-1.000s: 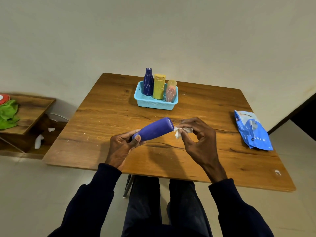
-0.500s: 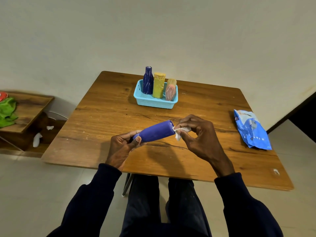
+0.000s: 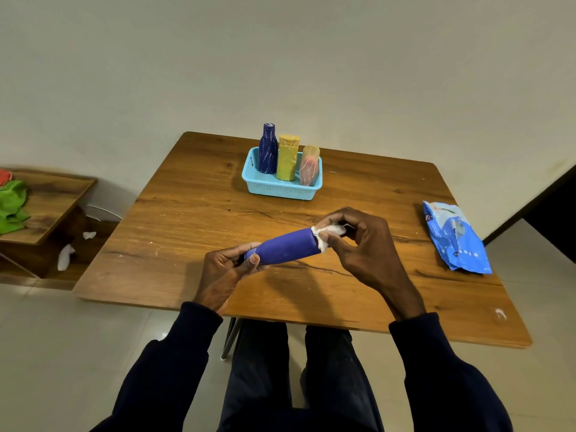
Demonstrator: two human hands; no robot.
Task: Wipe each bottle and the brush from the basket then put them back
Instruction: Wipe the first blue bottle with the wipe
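Observation:
A purple bottle (image 3: 285, 246) lies almost level above the table's near half. My left hand (image 3: 225, 269) grips its narrow left end. My right hand (image 3: 358, 244) pinches a crumpled white wipe (image 3: 327, 233) against the bottle's flat right end. At the far side stands a light blue basket (image 3: 280, 188). Upright in it are a dark blue bottle (image 3: 268, 149), a yellow bottle (image 3: 288, 157) and a pink bottle (image 3: 309, 166). No brush shows in this view.
A blue wipes packet (image 3: 455, 238) lies at the wooden table's (image 3: 193, 213) right edge. A low side table (image 3: 46, 201) with a green cloth (image 3: 12, 201) stands to the left, with white scraps (image 3: 65, 257) on the floor beneath.
My right hand has worked the wipe a little around the bottle's right end. My left hand keeps the same grip. The view has shifted slightly.

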